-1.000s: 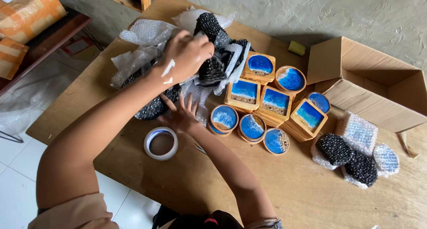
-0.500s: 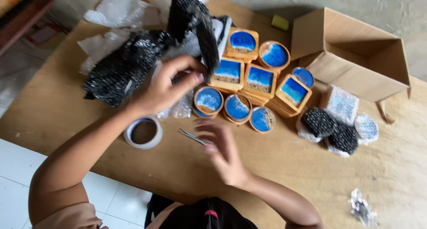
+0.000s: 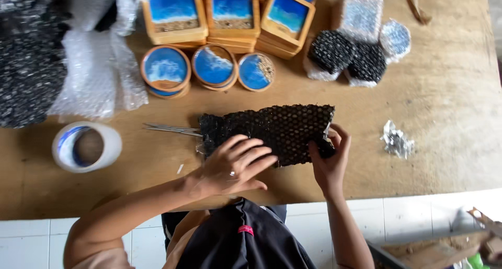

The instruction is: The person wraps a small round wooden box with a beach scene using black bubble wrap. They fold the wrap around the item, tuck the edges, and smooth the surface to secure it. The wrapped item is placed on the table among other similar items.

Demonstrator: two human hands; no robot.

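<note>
Black bubble wrap looks plastic, bumpy and glossy on the rough matt wooden table; beside it, wood-rimmed coasters shine smooth blue.
</note>
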